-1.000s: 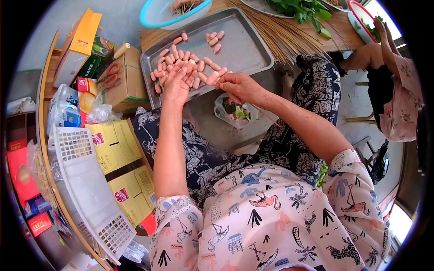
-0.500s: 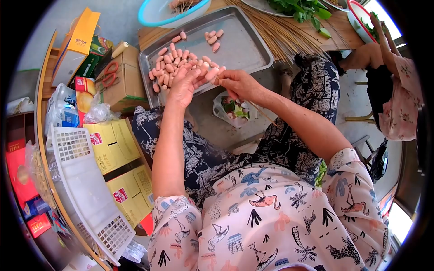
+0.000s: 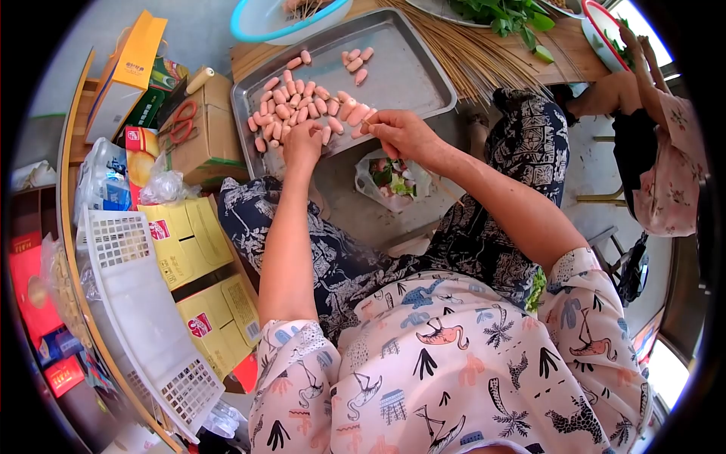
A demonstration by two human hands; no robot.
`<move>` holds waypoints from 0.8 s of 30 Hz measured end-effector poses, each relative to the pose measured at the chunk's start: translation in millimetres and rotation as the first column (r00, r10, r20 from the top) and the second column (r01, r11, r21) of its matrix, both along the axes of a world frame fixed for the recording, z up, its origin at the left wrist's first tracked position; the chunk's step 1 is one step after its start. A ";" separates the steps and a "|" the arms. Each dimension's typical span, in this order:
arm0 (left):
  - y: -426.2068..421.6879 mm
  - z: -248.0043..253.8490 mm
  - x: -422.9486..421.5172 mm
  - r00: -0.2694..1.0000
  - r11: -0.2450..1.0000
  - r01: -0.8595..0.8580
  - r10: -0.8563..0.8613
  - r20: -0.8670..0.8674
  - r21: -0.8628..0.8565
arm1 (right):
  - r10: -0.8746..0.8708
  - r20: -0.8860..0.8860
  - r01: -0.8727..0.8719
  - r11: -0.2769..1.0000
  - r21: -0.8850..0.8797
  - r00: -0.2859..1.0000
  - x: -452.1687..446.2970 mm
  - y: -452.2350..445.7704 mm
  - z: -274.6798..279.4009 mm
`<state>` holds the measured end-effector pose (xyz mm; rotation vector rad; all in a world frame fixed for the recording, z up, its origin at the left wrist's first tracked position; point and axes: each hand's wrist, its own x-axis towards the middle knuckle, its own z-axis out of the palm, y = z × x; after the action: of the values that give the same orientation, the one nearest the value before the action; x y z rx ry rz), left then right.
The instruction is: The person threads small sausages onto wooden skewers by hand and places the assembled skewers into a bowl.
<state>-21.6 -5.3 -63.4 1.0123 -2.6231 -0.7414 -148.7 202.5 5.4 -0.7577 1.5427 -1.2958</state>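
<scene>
My right hand [image 3: 408,138] is closed around a bamboo skewer [image 3: 448,191], whose tail slants down past the wrist. Several small pink sausages [image 3: 354,112] sit side by side at its far end, over the near rim of a metal tray [image 3: 432,79]. My left hand [image 3: 304,145] reaches into the loose sausage pile [image 3: 283,100] at the tray's near left. Its fingers are bent and drawn together at the pile; what they grip is hidden. A few more sausages [image 3: 355,62] lie apart toward the tray's far side.
Loose bamboo skewers [image 3: 461,49] lie right of the tray, near green leaves [image 3: 503,17]. A blue-rimmed bowl [image 3: 291,32] stands behind. Below hangs a plastic bag with scraps [image 3: 393,181]. Scissors [image 3: 181,122] rest on a cardboard box [image 3: 208,136] at left. Another person [image 3: 669,159] sits at right.
My left hand has left the skewered sausages and moved left and down to the loose pile, its fingers now bent inward. My right hand keeps the skewer in nearly the same place.
</scene>
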 end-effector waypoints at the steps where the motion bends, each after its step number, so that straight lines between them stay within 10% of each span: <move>1: 6.0 4.9 0.2 1.000 1.000 0.002 -0.002 0.001 -0.001 | 0.001 -0.003 -0.001 1.000 -0.006 1.000 -0.2 0.4 0.5; 13: 14.6 7.0 -5.7 0.958 0.983 0.104 -0.057 0.281 -0.154 | -0.017 0.020 0.017 1.000 -0.011 1.000 0.1 2.9 2.8; 16: 10.3 15.7 -14.0 0.971 0.715 -0.017 0.178 -0.158 0.698 | -0.023 0.012 0.023 1.000 -0.014 1.000 -1.6 4.4 3.7; 20: 4.3 27.9 -7.1 0.833 0.287 0.240 0.429 -0.349 0.927 | 0.001 0.013 -0.001 1.000 -0.008 1.000 -0.3 4.9 7.3; 24: -2.0 26.9 -3.3 0.787 0.194 0.294 0.507 -0.352 0.936 | 0.013 0.011 -0.014 1.000 0.014 1.000 4.3 4.8 8.3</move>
<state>-24.9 -7.3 -36.5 0.8659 -1.1613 -2.4008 -144.4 207.3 13.7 -0.7499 1.5340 -1.2760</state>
